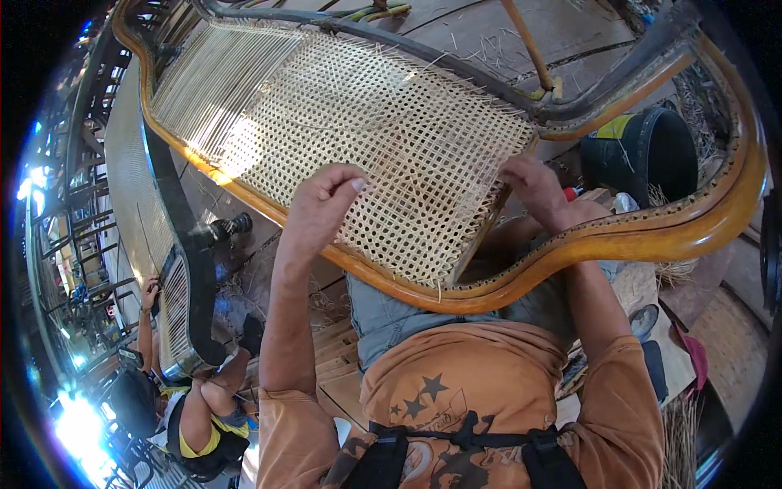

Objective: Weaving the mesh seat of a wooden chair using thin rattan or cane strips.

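Observation:
A curved wooden furniture frame (468, 305) with a glossy orange-brown edge lies across my lap. Woven cane webbing (391, 147) fills most of its wide panel, and at the far left the cane strands (216, 73) run in one direction only. My left hand (322, 202) is over the near part of the webbing, thumb and forefinger pinched together; anything between them is too fine to make out. At the webbing's right edge, beside the open end of the frame, my right hand (533, 186) has its fingers bent and closed. What these fingers grip is hidden.
A black bucket (669, 151) stands at the right, past the frame's curved end. Cane scraps (489, 49) litter the floor beyond the panel. On the left, another person (195, 407) sits by a second dark-edged cane frame (179, 212). A wooden pole (528, 45) rises behind the webbing.

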A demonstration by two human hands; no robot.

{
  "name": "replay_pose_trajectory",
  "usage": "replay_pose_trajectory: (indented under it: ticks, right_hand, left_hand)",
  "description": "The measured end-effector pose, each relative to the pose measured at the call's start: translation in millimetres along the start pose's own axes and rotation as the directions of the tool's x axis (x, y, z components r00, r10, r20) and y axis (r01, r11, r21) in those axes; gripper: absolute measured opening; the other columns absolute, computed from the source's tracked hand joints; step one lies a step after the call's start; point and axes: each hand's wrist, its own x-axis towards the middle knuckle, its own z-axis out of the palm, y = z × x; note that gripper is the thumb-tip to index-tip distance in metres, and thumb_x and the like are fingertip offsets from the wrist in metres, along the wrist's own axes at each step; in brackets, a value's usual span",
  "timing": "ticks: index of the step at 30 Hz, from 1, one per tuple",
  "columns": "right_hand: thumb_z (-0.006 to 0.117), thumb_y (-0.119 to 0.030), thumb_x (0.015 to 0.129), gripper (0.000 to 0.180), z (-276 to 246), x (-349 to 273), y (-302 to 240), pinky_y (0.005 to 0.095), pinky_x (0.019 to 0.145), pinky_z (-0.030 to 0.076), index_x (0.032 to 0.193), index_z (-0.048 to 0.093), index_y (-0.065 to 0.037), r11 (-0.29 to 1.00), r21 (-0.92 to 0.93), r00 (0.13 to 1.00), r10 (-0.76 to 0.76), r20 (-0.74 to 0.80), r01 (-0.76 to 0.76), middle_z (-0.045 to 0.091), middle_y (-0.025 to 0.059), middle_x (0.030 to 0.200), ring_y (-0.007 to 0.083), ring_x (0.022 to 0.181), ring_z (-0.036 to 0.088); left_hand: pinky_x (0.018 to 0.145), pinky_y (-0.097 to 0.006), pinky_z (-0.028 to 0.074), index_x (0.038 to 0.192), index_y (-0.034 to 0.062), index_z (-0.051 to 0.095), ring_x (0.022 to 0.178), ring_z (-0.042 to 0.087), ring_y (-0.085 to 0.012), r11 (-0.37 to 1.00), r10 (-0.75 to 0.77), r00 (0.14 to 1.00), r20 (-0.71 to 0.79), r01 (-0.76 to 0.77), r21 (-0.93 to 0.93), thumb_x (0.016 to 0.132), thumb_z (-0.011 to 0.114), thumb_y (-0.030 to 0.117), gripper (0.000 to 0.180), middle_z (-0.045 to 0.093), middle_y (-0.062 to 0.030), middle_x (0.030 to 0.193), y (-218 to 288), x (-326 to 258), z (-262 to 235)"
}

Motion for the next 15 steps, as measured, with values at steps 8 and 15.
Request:
replay_pose_trajectory:
  ticks: [8,15]
  right_hand:
    - [0.061,-0.009,0.078,0.016,-6.4,-1.1,-0.9,0.0367,0.076,0.048,0.095,0.061,-0.007,0.97,-0.154,0.933,-0.129,0.337,0.19,0.056,0.0114,0.095,0.0294,0.09,0.056]
    - [0.055,-0.008,0.08,0.016,-7.4,21.7,-15.1,0.0372,0.074,0.049,0.096,0.056,-0.005,0.932,-0.289,0.827,-0.018,0.562,0.217,0.056,0.0125,0.093,0.0315,0.087,0.057]
  left_hand:
    - [0.061,-0.019,0.038,0.097,-0.0008,0.06,0.067,0.044,-0.0039,0.987,-0.159,0.985,-0.066,0.156,-0.043,0.088,0.057,0.013,0.017,0.052,0.0028,0.074,-31.6,-26.3,14.7]
    - [0.063,-0.02,0.04,0.097,-0.0002,0.06,0.069,0.046,-0.0051,0.965,-0.262,0.961,-0.089,0.26,-0.032,0.088,0.056,0.013,0.016,0.053,0.002,0.078,-46.9,-38.3,24.2]
